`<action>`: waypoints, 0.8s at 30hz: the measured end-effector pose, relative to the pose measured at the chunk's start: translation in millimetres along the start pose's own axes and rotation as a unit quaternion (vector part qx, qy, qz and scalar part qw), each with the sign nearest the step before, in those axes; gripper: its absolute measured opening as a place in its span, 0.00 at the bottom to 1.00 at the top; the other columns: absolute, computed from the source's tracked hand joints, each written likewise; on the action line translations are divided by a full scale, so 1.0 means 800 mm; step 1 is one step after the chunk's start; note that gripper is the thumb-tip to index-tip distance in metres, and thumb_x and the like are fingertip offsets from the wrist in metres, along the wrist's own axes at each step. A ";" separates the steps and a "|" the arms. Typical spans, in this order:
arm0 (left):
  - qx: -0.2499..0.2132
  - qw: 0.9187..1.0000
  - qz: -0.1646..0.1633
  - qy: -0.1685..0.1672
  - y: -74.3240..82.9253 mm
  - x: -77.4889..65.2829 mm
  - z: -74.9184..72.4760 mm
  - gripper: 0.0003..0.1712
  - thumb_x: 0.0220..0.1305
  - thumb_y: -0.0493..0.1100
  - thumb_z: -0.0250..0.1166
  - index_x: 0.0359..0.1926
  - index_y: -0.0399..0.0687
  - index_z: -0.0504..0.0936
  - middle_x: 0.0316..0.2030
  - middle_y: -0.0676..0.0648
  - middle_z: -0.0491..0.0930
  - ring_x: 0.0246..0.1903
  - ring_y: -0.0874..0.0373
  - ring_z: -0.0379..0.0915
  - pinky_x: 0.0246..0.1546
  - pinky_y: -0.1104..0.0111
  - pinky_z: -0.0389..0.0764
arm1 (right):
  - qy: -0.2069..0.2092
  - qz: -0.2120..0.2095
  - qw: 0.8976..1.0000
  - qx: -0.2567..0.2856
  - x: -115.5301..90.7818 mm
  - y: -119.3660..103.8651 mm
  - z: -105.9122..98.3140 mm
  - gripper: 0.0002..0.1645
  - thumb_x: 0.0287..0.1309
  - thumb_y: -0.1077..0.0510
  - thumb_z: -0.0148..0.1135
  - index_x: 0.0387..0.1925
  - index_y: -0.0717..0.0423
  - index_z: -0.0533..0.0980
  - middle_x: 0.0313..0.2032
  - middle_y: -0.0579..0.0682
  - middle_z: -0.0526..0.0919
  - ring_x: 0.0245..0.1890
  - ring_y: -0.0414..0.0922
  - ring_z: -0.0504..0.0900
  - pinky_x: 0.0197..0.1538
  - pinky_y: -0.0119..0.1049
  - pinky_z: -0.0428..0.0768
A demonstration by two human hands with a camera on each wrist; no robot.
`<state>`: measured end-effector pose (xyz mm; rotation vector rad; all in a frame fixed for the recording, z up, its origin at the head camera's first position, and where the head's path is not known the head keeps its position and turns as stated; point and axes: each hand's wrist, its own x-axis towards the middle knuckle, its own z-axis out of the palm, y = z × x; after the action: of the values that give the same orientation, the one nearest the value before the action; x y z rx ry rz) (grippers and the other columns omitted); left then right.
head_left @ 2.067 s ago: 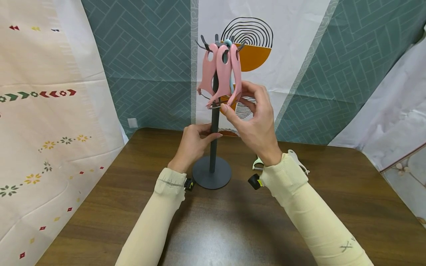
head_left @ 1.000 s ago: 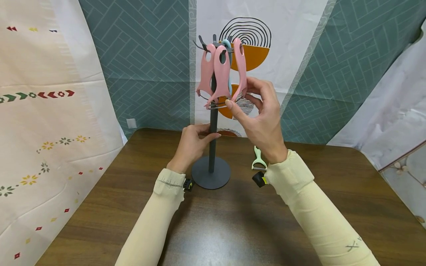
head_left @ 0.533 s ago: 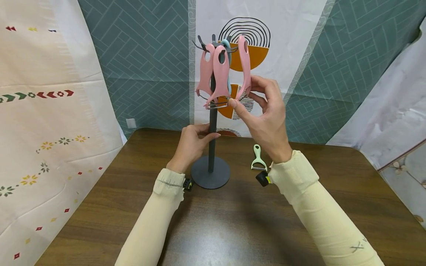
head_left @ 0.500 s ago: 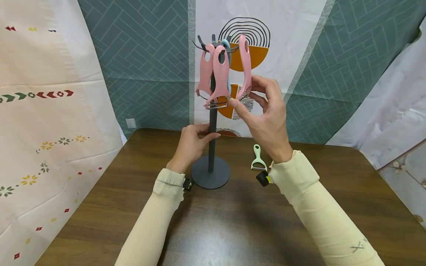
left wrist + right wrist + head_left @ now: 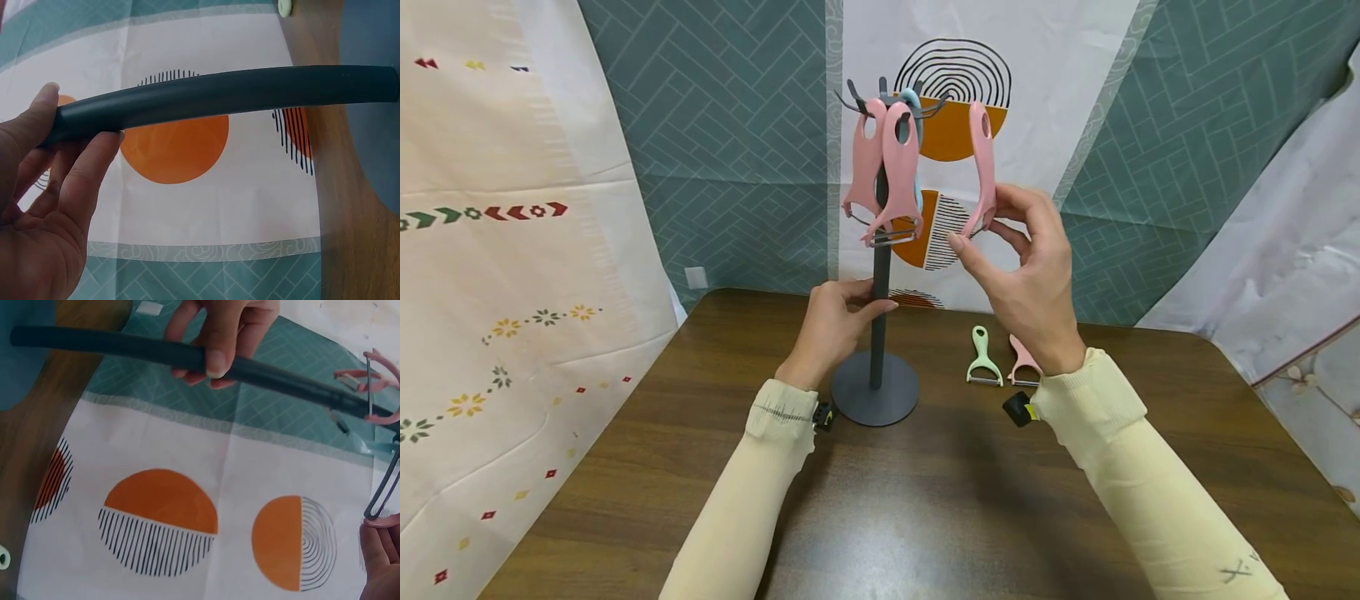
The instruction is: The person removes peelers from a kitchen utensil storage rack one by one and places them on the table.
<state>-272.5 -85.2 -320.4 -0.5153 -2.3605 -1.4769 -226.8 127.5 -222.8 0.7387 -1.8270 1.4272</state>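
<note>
Compared with the earlier frame, the right hand (image 5: 1033, 271) now sits farther right, and its smooth pink plastic Y-shaped peeler (image 5: 982, 158) stands off the stand's hooks (image 5: 883, 85); a pink peeler lying flat (image 5: 1022, 358) now shows beside the wrist. Behind hangs a creased teal herringbone-print cloth (image 5: 722, 175) with a white printed panel (image 5: 1052, 92). Below is a dark brown wood-grained table (image 5: 850, 517) with rounded corners. On it stands a matte dark-grey stand (image 5: 881, 325): slim round pole, flat disc base. The left hand (image 5: 831, 329) is clamped on the pole, thumb opposite fingers. The right hand pinches its peeler at the blade end, handle upward. Two hanging pink peelers (image 5: 900, 171) share the hooks with a light-blue ring-topped piece (image 5: 912, 96), partly hidden. A pale-green peeler (image 5: 982, 358) lies beside the flat pink one. The base sits in from the table's back edge; an air gap separates the held peeler from the nearest hook.
</note>
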 end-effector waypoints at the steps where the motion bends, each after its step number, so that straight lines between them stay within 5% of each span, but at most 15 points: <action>1: 0.001 1.000 0.000 0.000 0.000 0.000 0.000 0.19 0.63 0.45 0.73 0.54 0.45 0.88 0.43 0.44 0.91 0.40 0.53 0.89 0.48 0.61 0.88 | 0.002 0.002 1.000 0.000 -0.001 0.001 -0.002 0.30 0.54 0.69 0.73 0.60 0.65 0.76 0.51 0.50 0.76 0.53 0.44 0.77 0.65 0.39 0.80; 24: -0.003 1.000 -0.003 0.013 0.000 -0.001 0.003 0.20 0.62 0.45 0.74 0.54 0.44 0.88 0.45 0.43 0.90 0.40 0.53 0.89 0.46 0.61 0.88 | 0.007 0.047 0.997 -0.055 -0.028 0.028 -0.035 0.31 0.56 0.67 0.73 0.62 0.63 0.75 0.50 0.45 0.74 0.52 0.43 0.77 0.63 0.33 0.80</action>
<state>-272.2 -83.2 -321.5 -0.4877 -2.3401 -1.4844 -226.2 160.4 -249.8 0.5927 -1.9343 1.3742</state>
